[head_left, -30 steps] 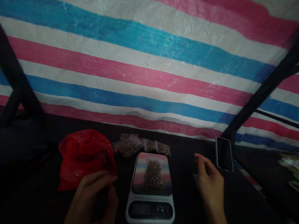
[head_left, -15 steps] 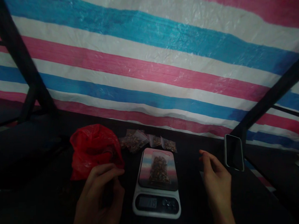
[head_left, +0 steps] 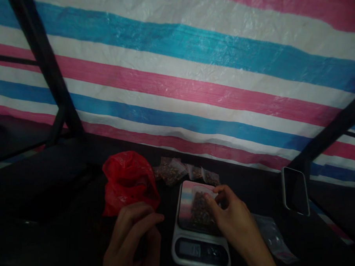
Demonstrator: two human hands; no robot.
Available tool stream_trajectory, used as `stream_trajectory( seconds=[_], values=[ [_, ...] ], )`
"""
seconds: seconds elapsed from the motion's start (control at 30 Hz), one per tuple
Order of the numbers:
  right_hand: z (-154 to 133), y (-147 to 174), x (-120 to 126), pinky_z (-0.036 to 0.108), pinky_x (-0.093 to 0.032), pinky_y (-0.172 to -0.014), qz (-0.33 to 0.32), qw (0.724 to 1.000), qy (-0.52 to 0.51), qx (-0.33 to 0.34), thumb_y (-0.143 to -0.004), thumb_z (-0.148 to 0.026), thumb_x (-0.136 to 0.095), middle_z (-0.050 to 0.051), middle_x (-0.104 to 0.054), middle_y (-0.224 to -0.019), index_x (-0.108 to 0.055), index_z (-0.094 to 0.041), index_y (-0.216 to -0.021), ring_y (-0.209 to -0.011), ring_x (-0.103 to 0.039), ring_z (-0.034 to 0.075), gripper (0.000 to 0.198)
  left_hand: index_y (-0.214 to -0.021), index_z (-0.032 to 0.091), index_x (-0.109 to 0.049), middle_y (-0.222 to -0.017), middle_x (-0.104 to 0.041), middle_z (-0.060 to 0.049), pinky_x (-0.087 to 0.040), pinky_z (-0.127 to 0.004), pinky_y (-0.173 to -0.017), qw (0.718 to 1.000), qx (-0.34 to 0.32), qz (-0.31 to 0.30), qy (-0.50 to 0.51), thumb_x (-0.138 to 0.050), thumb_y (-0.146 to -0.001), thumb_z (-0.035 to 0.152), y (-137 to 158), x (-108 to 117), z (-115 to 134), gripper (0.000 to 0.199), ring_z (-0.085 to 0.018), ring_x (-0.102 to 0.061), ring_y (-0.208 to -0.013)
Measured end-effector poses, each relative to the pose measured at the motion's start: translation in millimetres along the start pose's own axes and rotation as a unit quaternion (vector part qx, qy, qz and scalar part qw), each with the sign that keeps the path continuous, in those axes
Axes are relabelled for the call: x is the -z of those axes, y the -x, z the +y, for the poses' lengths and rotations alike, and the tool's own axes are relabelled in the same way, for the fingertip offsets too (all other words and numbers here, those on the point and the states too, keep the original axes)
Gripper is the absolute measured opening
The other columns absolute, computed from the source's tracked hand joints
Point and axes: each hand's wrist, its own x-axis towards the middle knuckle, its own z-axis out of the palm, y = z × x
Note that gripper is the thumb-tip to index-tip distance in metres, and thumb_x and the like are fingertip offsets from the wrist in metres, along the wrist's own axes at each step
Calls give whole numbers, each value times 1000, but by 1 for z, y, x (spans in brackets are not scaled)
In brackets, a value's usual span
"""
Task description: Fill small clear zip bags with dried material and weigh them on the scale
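Observation:
A small clear zip bag filled with brown pieces lies on the plate of a white digital kitchen scale. My right hand reaches over the plate from the right, thumb and fingertips closed on the bag's upper part. The scale's display is lit, but its digits are hard to read. Left of the scale, my left hand hovers with curved fingers, thumb and forefinger apart and nothing visible between them. Just beyond it sits a crumpled red plastic bag, whose contents I cannot see.
Several filled zip bags lie in a row behind the scale. A flat clear zip bag rests under and beside my right forearm. A phone leans against a dark post at the right. Striped plastic sheeting hangs behind the black table.
My right hand has moved left from beside the scale onto the bag on its plate, uncovering the flat zip bag. The whole view has shifted, and my left hand stays near the red bag.

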Motion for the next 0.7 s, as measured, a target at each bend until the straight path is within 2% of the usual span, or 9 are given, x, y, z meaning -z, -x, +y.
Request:
stream_trajectory(
  seconds=[0.03, 0.1, 0.17, 0.23, 0.33, 0.43, 0.53, 0.7],
  values=[
    [-3, 1, -2, 32, -44, -59, -2, 1000, 20, 4, -85, -61, -66, 3, -76, -80, -70, -27, -102, -69, -72, 25, 38, -110, 28, -62, -105, -61, -3, -55, -34, -82, 1000, -3, 14, -26, -59, -90, 4, -2, 2, -1, 31, -20, -65, -93],
    [-9, 2, -8, 34, -46, -63, 5, 999, 49, 14, -82, -58, -69, 4, -76, -84, -71, -27, -102, -74, -73, 27, 37, -114, 27, -61, -113, -60, -8, -51, -48, -92, 994, 35, 41, -94, -61, -92, 12, -7, 4, -6, 27, -28, -61, -105],
    [-12, 1, -15, 35, -48, -65, 18, 998, 50, 27, -80, -53, -72, 4, -76, -86, -71, -28, -102, -74, -73, 27, 34, -123, 24, -60, -123, -55, -14, -47, -62, -97, 981, 108, 49, -155, -62, -94, 26, -12, 3, -15, 28, -37, -55, -116],
    [-15, -2, -22, 35, -49, -65, 25, 999, 16, 34, -78, -48, -72, 3, -76, -87, -71, -28, -101, -72, -73, 26, 31, -131, 19, -58, -126, -48, -17, -48, -67, -96, 964, 189, 39, -185, -63, -94, 36, -15, 0, -28, 41, -41, -50, -120],
    [-19, -6, -30, 35, -55, -68, -6, 996, -89, 28, -78, -45, -69, 4, -77, -90, -69, -27, -102, -79, -75, 26, 30, -134, 14, -56, -124, -42, -16, -54, -67, -96, 951, 266, 24, -158, -60, -90, 29, -12, 0, -46, 47, -37, -49, -117],
    [-32, -8, -36, 39, -59, -78, -29, 984, -172, 38, -77, -45, -71, 7, -79, -99, -70, -26, -103, -92, -77, 29, 32, -133, 19, -57, -127, -41, -13, -57, -63, -100, 954, 287, 20, -81, -57, -83, 18, -4, 7, -57, 49, -33, -52, -119],
    [-58, -5, -44, 43, -59, -87, -21, 978, -189, 86, -77, -43, -73, 9, -80, -106, -73, -25, -105, -99, -76, 30, 33, -134, 26, -58, -131, -41, -10, -60, -55, -102, 955, 297, 4, -18, -56, -81, 12, 6, 19, -62, 55, -30, -55, -124],
    [-106, 4, -77, 44, -56, -102, -34, 967, -148, 206, -92, -29, -63, 7, -77, -122, -75, -27, -118, -113, -72, 27, 28, -126, 27, -64, -141, -43, -10, -61, -47, -104, 951, 292, -92, 37, -54, -77, 2, 21, 34, -75, 56, -28, -57, -132]
  ],
)
